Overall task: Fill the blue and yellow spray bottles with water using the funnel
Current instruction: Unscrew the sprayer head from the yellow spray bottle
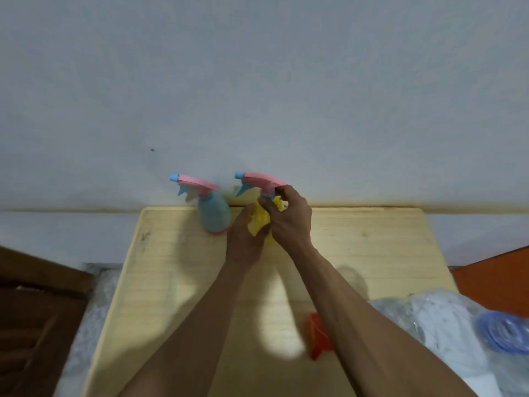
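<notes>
My left hand (246, 234) is wrapped around the body of the yellow spray bottle (262, 220), which stands on the wooden table (177, 270) near the wall. My right hand (289, 216) has its fingers pinched shut on the neck just under the bottle's pink trigger head (263, 180). The blue spray bottle (214, 213) stands upright just to the left, close beside my left hand, its own pink head on. The orange funnel (319, 336) lies nearer me, partly hidden behind my right forearm
</notes>
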Demonstrator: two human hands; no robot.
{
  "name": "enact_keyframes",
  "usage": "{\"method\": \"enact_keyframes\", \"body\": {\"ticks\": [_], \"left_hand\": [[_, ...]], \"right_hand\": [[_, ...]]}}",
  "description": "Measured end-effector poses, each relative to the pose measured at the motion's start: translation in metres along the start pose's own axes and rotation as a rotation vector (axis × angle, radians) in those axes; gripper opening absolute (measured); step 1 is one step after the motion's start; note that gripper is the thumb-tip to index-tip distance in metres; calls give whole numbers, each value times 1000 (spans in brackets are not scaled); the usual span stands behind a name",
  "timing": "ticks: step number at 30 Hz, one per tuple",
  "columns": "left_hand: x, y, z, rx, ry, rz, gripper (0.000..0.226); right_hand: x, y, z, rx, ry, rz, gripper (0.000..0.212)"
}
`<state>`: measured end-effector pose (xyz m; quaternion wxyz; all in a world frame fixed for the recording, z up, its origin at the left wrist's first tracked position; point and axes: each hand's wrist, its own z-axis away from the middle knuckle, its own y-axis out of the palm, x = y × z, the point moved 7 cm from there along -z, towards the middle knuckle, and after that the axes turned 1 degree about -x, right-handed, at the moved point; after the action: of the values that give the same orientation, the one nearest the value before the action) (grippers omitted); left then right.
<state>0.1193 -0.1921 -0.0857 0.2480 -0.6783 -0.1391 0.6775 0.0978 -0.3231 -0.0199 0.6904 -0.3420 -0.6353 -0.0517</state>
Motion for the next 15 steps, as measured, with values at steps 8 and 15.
{"method": "enact_keyframes", "body": {"ticks": [8,15], "left_hand": [[-41,-64,76,-47,114,88,70],[-69,-121,150,-56,195,166,70]], "right_hand": [[48,-30,48,89,41,-157,26],[100,-44,123,126,62,-353,27]]}}
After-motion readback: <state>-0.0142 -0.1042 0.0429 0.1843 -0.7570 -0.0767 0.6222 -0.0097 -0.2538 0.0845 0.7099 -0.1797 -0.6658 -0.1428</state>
